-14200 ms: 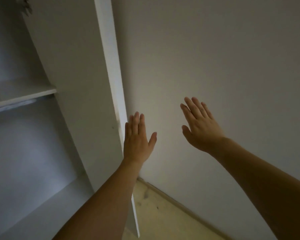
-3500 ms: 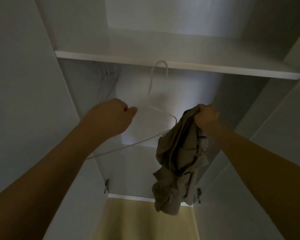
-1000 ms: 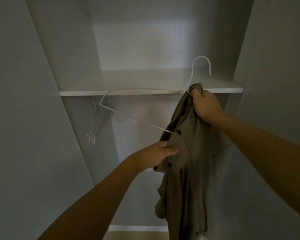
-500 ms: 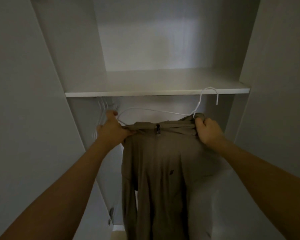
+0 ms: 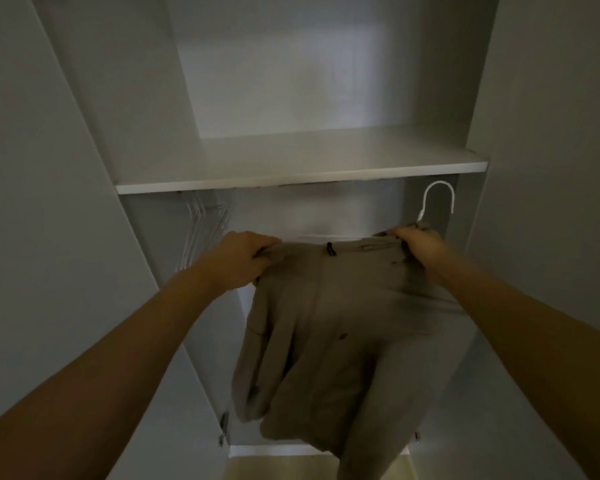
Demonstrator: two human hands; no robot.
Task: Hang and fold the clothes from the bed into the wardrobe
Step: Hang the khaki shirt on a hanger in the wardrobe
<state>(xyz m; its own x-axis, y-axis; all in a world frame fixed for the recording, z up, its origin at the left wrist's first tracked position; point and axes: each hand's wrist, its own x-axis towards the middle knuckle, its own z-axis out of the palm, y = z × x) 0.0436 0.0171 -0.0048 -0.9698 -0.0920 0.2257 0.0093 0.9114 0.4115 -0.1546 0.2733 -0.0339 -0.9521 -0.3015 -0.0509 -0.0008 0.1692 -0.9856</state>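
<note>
Below the white wardrobe shelf [image 5: 302, 176], a khaki garment [image 5: 329, 327] hangs spread between both hands — the left hand [image 5: 241, 259] has its fingers curled round the cloth's left top corner, and the right hand [image 5: 418, 245] grips the right top corner together with the neck of a white hanger [image 5: 437, 199]. The hanger's hook rises just under the shelf's right end, free of any rail that I can see. A bunch of spare hangers [image 5: 201, 230] hangs under the shelf's left end — just beside the left hand.
</note>
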